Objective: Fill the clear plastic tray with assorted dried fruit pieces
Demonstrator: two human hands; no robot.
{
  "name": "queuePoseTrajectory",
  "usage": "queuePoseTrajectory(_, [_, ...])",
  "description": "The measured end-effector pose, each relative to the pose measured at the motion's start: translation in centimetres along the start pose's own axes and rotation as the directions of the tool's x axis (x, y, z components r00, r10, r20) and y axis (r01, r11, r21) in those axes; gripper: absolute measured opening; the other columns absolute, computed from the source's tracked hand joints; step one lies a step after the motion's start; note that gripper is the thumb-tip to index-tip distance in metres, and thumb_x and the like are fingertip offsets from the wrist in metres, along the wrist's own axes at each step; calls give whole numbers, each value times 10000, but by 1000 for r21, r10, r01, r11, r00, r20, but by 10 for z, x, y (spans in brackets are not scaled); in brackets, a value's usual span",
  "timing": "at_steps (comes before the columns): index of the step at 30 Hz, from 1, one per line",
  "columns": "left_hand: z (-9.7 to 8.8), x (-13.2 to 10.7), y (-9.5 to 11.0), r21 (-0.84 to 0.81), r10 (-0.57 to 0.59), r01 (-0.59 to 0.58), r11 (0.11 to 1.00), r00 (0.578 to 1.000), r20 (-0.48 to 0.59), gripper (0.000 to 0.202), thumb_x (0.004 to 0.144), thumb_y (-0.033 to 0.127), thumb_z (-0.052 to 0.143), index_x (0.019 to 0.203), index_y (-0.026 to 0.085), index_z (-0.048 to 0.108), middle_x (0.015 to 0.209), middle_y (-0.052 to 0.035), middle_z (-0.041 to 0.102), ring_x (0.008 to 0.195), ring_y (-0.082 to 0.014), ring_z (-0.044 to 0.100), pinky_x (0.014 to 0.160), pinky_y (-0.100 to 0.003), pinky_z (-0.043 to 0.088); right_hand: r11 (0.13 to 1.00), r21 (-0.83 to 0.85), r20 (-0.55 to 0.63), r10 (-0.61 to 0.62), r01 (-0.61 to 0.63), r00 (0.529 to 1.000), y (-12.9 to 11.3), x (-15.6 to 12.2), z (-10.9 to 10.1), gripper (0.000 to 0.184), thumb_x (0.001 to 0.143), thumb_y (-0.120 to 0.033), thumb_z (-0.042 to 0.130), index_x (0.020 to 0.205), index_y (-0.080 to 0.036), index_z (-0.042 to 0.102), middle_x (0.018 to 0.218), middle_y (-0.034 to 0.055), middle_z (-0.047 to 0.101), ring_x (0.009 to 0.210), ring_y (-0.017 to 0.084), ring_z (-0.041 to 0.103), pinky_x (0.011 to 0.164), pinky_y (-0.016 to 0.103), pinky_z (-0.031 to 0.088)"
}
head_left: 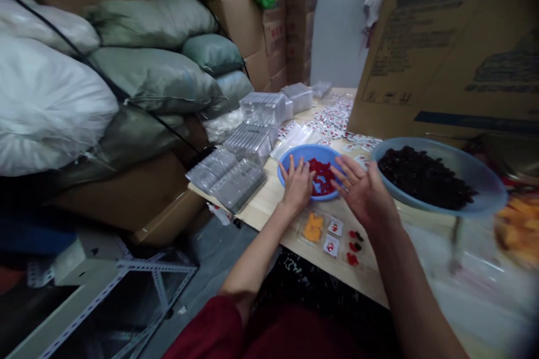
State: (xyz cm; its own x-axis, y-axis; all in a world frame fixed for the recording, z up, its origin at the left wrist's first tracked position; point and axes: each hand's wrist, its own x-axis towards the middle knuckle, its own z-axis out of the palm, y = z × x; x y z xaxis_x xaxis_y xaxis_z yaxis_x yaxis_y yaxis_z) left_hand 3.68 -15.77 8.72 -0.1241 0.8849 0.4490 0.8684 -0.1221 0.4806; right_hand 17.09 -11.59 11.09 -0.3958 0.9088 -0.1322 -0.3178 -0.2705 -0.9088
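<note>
My left hand (298,182) reaches into a small blue bowl (295,156) of red pieces (321,175), fingers down among them; whether it grips any is hidden. My right hand (362,190) hovers at the bowl's right rim, fingers spread, holding nothing. In front of the bowl lies a clear tray (332,234) with an orange piece (313,227), two small white packets (336,227) and a few red and dark pieces (353,247).
A large blue bowl of dark pieces (425,176) stands on the right. Stacks of clear plastic trays (240,171) and scattered small packets (337,118) cover the far table. A big cardboard box (450,45) stands behind; sacks (155,78) pile at left.
</note>
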Motion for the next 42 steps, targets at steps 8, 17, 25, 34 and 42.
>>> queuePoseTrajectory(8, [-14, -13, -30, 135, 80, -93, 986, 992, 102, 478, 968, 343, 419, 1441, 275, 441, 1474, -90, 501, 1470, -316, 254, 1178, -635, 49, 973, 200, 116, 96, -118, 989, -12, -31, -15, 600, 894, -741, 324, 1175, -326, 655, 1389, 34, 594, 1270, 269, 561, 998, 464, 511])
queuePoseTrajectory(17, [-108, -61, -180, 180, -514, 490, 853, 850, 119, 231, 774, 357, 627, 891, 163, 669, 834, -55, 684, 800, -207, 606, 758, -313, 456, 985, -168, -271, 2, -49, 963, 32, -119, -118, 375, 842, -479, 667, 1182, -320, 684, 1413, 38, 579, 1311, 314, 520, 1090, 463, 449])
queuePoseTrajectory(25, [-109, -56, -206, 131, -574, 559, 819, 795, 197, 284, 733, 404, 568, 637, 152, 656, 534, 25, 542, 560, -130, 483, 538, -237, 326, 963, -131, -189, 211, -238, 959, 78, -161, -100, 458, 799, -506, 718, 1187, -264, 698, 1315, 59, 658, 1287, 314, 544, 1142, 426, 378])
queuePoseTrajectory(34, [-113, -53, -196, 189, -531, 499, 846, 821, 211, 219, 734, 308, 572, 595, 158, 651, 518, 10, 520, 579, -141, 493, 576, -254, 314, 958, -110, -179, 243, -265, 953, 86, -165, -101, 461, 812, -518, 703, 1196, -264, 687, 1308, 52, 664, 1283, 310, 550, 1170, 444, 329])
queuePoseTrajectory(42, [-109, -56, -205, 219, -556, 515, 829, 800, 225, 282, 779, 359, 555, 685, 136, 700, 584, 3, 590, 603, -143, 525, 586, -248, 344, 951, -121, -156, 266, -285, 951, 87, -158, -94, 476, 789, -535, 718, 1168, -246, 709, 1268, 77, 685, 1267, 323, 562, 1168, 465, 323])
